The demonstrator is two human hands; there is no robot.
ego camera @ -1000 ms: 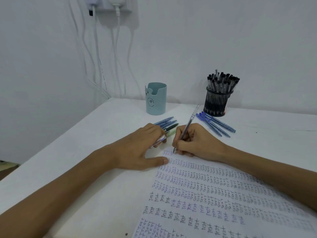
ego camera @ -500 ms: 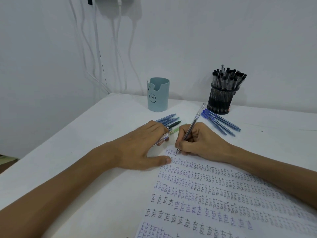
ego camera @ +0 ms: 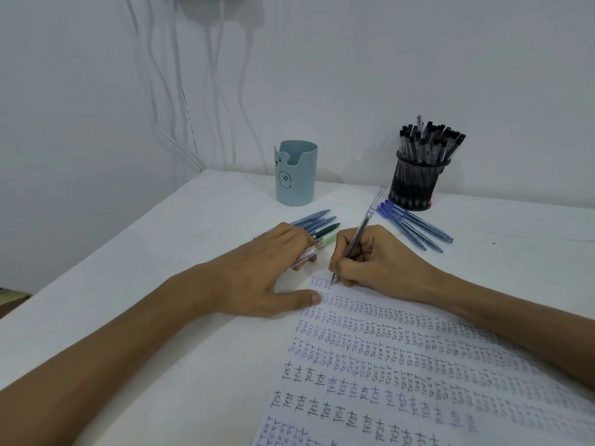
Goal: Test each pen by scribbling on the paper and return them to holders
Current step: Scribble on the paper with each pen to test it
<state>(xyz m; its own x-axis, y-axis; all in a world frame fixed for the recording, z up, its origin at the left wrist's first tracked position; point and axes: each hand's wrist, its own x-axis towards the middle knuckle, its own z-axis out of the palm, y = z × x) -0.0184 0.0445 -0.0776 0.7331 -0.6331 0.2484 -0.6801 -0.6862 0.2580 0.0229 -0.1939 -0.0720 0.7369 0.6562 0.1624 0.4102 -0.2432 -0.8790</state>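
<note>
We see the bench (ego camera: 161,300) carrying the paper (ego camera: 418,365) toward 5 o'clock. The left hand (ego camera: 257,272) thumbs its corner steady, fingers curled over spare pens (ego camera: 317,222) queued for testing. The right hand (ego camera: 380,259) pinches 1 pen (ego camera: 357,236), tip on the paper's far corner. 2 holders stand within reach: cup (ego camera: 296,175) at 12 o'clock, mesh pot (ego camera: 417,185) at 1.

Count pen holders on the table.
2. A light blue holder stands at the back centre, no pens visible in it; a black mesh holder stands to its right, full of black-capped pens. None seems hidden.
</note>
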